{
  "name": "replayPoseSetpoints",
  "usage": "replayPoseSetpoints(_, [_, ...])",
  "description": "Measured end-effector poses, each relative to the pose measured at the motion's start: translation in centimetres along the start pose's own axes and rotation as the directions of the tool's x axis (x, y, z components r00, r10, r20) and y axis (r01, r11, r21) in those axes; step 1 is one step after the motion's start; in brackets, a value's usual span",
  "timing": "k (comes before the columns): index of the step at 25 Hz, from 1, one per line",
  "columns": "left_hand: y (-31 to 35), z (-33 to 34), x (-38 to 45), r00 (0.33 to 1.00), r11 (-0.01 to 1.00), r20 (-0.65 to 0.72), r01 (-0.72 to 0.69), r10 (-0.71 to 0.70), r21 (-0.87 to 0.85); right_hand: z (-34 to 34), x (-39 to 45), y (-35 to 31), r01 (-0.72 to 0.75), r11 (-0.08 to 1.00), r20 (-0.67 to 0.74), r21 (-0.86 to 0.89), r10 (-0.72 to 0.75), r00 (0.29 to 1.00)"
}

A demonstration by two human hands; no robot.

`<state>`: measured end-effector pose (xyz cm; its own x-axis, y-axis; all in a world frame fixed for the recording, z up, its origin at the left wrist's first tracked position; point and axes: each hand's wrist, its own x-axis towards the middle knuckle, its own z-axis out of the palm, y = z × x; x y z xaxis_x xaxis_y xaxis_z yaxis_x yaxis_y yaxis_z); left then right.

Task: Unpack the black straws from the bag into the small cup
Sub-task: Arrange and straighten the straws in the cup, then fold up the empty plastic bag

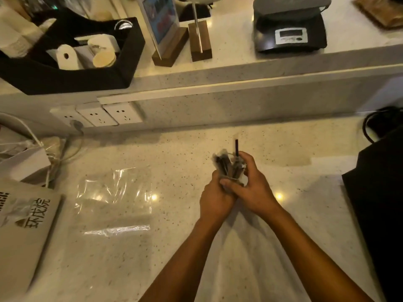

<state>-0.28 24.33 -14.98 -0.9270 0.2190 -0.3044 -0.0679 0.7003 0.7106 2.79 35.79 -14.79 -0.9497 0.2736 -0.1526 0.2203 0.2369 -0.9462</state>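
Both hands meet over the middle of the speckled counter point(283, 149). My left hand point(214, 198) grips from below a bundle of black straws in clear wrappers point(226, 165). My right hand point(250, 186) wraps the same bundle from the right, and its fingers pinch one bare black straw point(236, 147) that sticks up above the bundle. An empty clear plastic bag point(113, 199) lies flat on the counter to the left of my hands. I see no small cup near the hands.
A raised ledge at the back carries a black organiser box point(87, 79) with cups and lids, wooden sign stands point(199, 43) and a black scale point(291, 33). Wall sockets point(98, 115) sit below. A paper bag point(24, 225) lies left, and a black object point(379, 192) stands right.
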Motion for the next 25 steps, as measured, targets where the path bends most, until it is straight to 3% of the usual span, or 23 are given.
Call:
replayPoseSetpoints(8, [1.7, 1.6, 4.8, 0.997, 1.000, 0.075, -0.002, 0.002, -0.009, -1.4, 4.0, 0.7, -0.012, 0.999, -0.113, -0.033, 0.008, 0.994])
replayPoseSetpoints(11, [-1.4, 2.6, 1.8, 0.993, 0.984, 0.112, -0.049, 0.030, 0.169, 1.1, 1.3, 0.8, -0.213, 0.968, -0.230, -0.129, 0.180, 0.956])
replayPoseSetpoints(13, [-5.7, 3.0, -3.8, 0.984, 0.944, 0.104, -0.172, 0.148, 0.280, 4.3, -4.4, 2.3, -0.263, 0.933, -0.281, -0.244, 0.191, 0.940])
replayPoseSetpoints(15, [-10.7, 2.8, -10.1, 0.954, 0.887, 0.101, -0.300, 0.282, 0.352, 7.3, -11.8, 4.7, -0.134, 0.903, -0.176, -0.409, 0.066, 0.982])
replayPoseSetpoints(18, [-16.6, 1.7, -16.7, 0.912, 0.805, 0.056, -0.387, 0.407, 0.450, 8.6, -17.8, 8.8, 0.156, 0.664, 0.131, -0.732, -0.087, 0.988])
replayPoseSetpoints(22, [-17.5, 1.3, -19.4, 0.919, 0.765, 0.080, -0.368, 0.387, 0.528, 8.5, -17.5, 8.5, 0.173, 0.551, 0.177, -0.816, -0.046, 0.983])
replayPoseSetpoints(25, [-16.5, 0.9, -19.6, 0.932, 0.802, 0.098, -0.351, 0.349, 0.484, 8.4, -17.9, 8.6, 0.160, 0.585, 0.169, -0.795, -0.040, 0.985])
